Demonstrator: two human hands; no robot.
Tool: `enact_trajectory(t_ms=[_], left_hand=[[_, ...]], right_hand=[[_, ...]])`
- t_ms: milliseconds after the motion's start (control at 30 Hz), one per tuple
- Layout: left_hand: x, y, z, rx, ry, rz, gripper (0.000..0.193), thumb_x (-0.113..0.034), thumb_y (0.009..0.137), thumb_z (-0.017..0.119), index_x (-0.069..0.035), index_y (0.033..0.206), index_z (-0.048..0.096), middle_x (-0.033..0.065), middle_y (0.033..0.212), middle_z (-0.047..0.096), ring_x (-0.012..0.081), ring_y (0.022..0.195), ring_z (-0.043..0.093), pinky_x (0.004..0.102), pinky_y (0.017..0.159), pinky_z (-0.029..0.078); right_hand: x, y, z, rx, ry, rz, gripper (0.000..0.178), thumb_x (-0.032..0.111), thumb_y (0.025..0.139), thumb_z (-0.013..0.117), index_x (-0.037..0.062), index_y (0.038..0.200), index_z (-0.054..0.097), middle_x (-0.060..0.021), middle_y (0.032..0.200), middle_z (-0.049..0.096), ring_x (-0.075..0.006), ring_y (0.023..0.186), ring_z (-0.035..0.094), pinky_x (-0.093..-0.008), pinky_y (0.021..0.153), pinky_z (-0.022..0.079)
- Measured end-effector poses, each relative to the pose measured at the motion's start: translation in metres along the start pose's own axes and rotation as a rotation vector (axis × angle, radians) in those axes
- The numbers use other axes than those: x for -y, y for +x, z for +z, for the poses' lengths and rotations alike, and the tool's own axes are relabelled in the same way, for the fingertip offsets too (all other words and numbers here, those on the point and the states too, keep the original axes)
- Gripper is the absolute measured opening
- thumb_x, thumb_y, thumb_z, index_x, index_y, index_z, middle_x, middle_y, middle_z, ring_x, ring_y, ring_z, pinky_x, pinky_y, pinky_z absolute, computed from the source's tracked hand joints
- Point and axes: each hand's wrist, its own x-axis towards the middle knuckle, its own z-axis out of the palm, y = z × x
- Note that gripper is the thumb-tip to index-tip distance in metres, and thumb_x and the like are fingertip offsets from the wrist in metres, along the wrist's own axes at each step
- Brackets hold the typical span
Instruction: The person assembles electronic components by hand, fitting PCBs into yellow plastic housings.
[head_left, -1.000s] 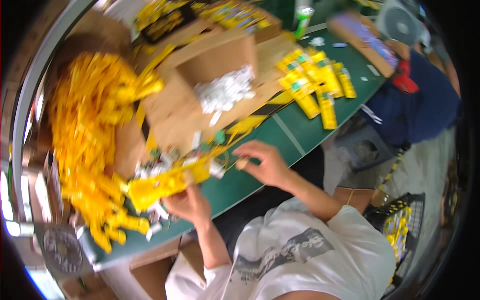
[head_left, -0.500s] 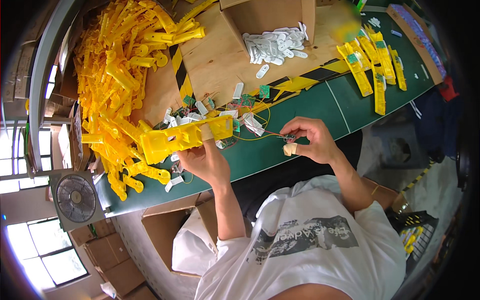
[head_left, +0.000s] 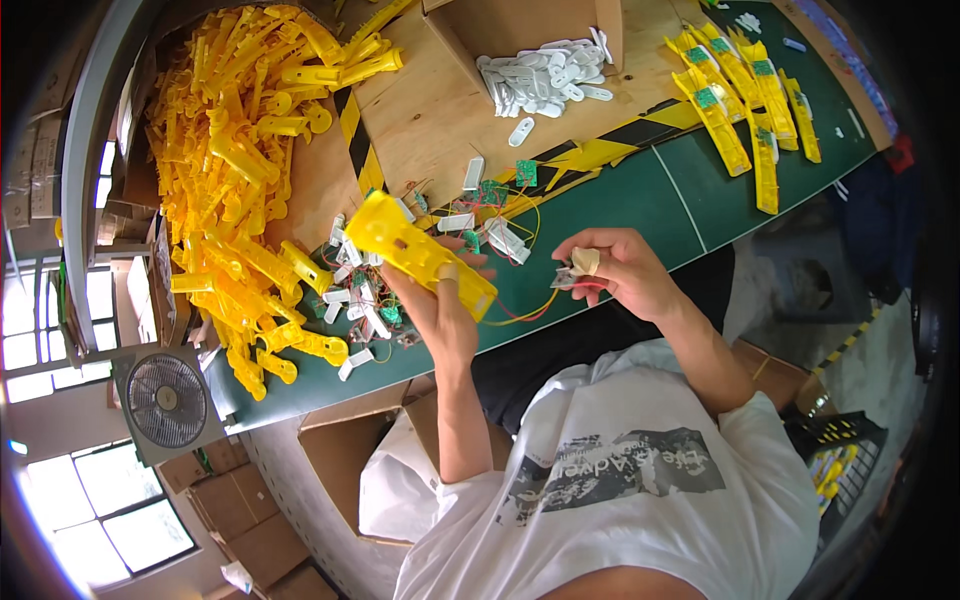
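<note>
My left hand (head_left: 443, 318) is closed round a long yellow plastic housing (head_left: 400, 243), tilted over the table's near side. Pinched in my right hand (head_left: 637, 278) is a small dark electronic part (head_left: 565, 280); the fingers partly hide it. Red and yellow wires (head_left: 538, 311) run from this part to the near end of the housing. A beige wrap (head_left: 585, 262) covers a fingertip of the right hand, and the left thumb has one too. Beyond the housing lie white plastic pieces (head_left: 505, 240), green circuit boards (head_left: 526, 173) and tangled wires.
A large heap of yellow housings (head_left: 235, 150) covers the left side. An open cardboard box (head_left: 440, 40) with white oval pieces (head_left: 545, 75) stands at the back. Several housings with boards (head_left: 715, 120) lie at the right on the green table (head_left: 640, 205). A fan (head_left: 168, 400) stands left.
My left hand has swung the yellow housing from nearly level to sloping down toward the right, turning its smooth outer face up. The right hand has rotated slightly with the small part still pinched.
</note>
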Motion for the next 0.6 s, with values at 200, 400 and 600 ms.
enact_trajectory(t_ms=[200,400,600], left_hand=[[0.022,-0.041,0.002,0.276,0.044,-0.098,0.071,-0.013,0.093,0.056,-0.014,0.152,0.016,0.0209,0.133,0.047,0.0220,0.083,0.064,0.0305,0.055,0.058],[0.036,-0.060,0.004,0.239,-0.087,-0.214,0.039,-0.016,0.103,0.048,-0.006,0.140,0.040,0.0166,0.127,0.054,0.0166,0.077,0.065,0.0265,0.057,0.056],[0.034,-0.061,0.007,0.178,-0.132,-0.231,0.049,-0.025,0.106,0.040,-0.014,0.150,0.021,0.0201,0.121,0.057,0.0174,0.067,0.064,0.0269,0.050,0.055]], right_hand=[[-0.012,0.006,0.004,0.093,0.137,0.044,0.024,0.012,0.096,0.059,0.0007,0.116,0.068,-0.0104,0.098,0.071,-0.0119,0.085,0.068,-0.0226,0.064,0.055],[-0.031,0.015,0.012,-0.048,-0.362,-0.199,0.022,0.003,0.089,0.068,0.0019,0.110,0.073,-0.0053,0.092,0.072,-0.0081,0.080,0.065,-0.0215,0.067,0.054],[-0.035,0.012,0.009,-0.009,-0.331,-0.104,0.018,0.003,0.087,0.071,-0.0025,0.104,0.073,-0.0072,0.093,0.072,-0.0086,0.083,0.066,-0.0241,0.073,0.054]])
